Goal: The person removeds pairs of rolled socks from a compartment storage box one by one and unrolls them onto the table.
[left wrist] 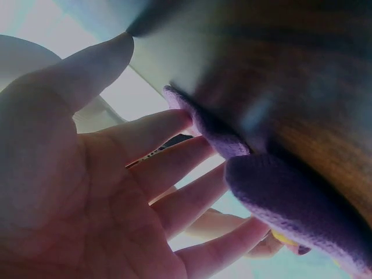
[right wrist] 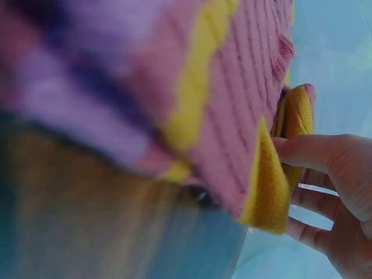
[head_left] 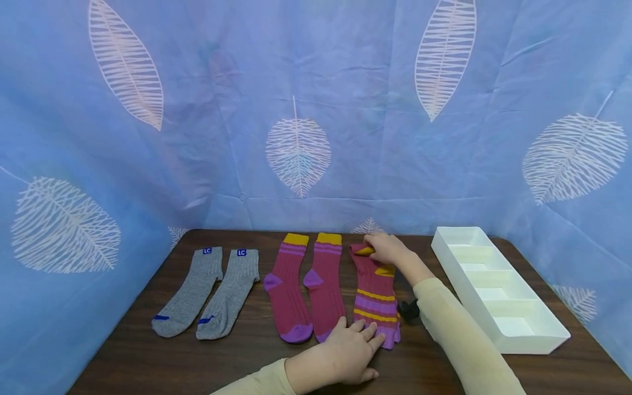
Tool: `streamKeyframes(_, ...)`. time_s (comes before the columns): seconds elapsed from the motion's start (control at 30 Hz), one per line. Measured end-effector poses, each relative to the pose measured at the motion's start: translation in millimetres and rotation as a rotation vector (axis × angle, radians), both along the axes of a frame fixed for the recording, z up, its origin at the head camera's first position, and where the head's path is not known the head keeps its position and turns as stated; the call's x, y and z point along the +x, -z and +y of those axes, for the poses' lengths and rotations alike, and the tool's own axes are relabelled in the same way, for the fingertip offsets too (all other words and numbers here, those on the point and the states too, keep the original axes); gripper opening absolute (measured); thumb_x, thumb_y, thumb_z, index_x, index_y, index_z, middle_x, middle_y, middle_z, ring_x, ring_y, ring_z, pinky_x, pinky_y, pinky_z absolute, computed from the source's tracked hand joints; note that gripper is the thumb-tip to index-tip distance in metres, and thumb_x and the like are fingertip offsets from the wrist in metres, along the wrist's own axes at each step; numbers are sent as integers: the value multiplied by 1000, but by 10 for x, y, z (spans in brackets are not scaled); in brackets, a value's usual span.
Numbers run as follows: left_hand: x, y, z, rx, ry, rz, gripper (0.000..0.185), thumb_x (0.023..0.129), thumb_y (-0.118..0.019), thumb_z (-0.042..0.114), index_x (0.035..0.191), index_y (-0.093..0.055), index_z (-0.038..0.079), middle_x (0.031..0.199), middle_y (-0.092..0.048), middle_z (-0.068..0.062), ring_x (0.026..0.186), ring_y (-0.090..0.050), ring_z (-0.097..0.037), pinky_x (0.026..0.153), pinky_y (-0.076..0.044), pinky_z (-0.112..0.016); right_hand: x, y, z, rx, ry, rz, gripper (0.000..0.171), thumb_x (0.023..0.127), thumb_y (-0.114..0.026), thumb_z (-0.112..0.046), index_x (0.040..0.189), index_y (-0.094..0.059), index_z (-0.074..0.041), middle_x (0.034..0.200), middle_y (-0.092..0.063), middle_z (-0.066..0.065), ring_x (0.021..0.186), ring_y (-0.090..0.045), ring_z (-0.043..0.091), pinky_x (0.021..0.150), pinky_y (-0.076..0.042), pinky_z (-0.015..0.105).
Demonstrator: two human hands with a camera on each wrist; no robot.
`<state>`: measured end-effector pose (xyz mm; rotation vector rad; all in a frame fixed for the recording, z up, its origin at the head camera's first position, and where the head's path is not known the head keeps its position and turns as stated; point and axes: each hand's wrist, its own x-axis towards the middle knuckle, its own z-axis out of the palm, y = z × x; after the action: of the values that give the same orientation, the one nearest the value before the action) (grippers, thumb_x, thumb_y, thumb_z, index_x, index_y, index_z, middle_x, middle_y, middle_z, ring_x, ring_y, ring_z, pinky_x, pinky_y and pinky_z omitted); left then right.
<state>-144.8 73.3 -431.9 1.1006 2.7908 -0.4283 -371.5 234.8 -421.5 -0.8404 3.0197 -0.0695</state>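
Observation:
My right hand [head_left: 387, 248] pinches the yellow upper edge of a striped magenta, yellow and purple knit piece [head_left: 375, 304], which seems to be in two layers. In the right wrist view, thumb and fingers grip the folded yellow edge [right wrist: 270, 186]. My left hand [head_left: 348, 351] lies with spread, straight fingers at the purple lower end of the piece. Its fingertips touch purple knit [left wrist: 215, 131] in the left wrist view. Beside it lie a magenta sock [head_left: 326, 285] with yellow cuff, its purple toe partly covered by the left hand, and a matching sock [head_left: 291, 285].
Two grey socks [head_left: 190, 293] with blue labels lie flat at the left of the dark wooden table [head_left: 133, 359]. A white box [head_left: 535, 345] with several compartments stands at the right. A small black object [head_left: 408, 310] sits beside the right sleeve. Blue leaf-patterned cloth [head_left: 345, 164] hangs behind.

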Motion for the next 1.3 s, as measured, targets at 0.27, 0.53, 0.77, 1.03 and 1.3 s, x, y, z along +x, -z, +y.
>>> streamKeyframes(0.27,37,50,31,2,21,9,65,90,-51,66,147,-40,38,153,-39,15,138,-40,-8,106,-42,-42,-45,-4,-40,18,53,88,29,88,-71,-19,115,-65,-9,119,-63,16,105,-63,34,81,-54,52)
streamKeyframes(0.53,29,54,47,-9,18,28,66,89,-51,68,147,-40,39,152,-39,16,137,-41,-6,105,-43,-41,-64,-34,-54,-11,143,110,48,89,-71,-24,128,-55,-2,123,-63,20,108,-63,36,86,-52,56)
streamKeyframes(0.77,6,42,34,-5,19,16,66,89,-51,67,147,-40,38,153,-39,16,137,-41,-7,105,-42,-41,-69,-3,-53,-147,139,-34,26,94,-63,-23,76,-53,-8,64,-48,4,56,-44,16,53,-35,29)
streamKeyframes(1.03,-10,51,22,-7,7,4,66,89,-51,67,147,-39,38,153,-38,16,139,-39,-7,106,-41,-42,-61,6,-55,-209,98,-45,24,93,-65,-17,76,-48,-10,65,-41,1,57,-40,14,57,-33,29)
streamKeyframes(1.3,-16,51,12,-10,-1,12,66,89,-51,67,147,-39,38,153,-38,16,139,-39,-7,107,-41,-42,-68,11,-55,-248,30,4,16,90,-68,-12,102,-61,-5,97,-63,11,89,-61,26,78,-52,42)
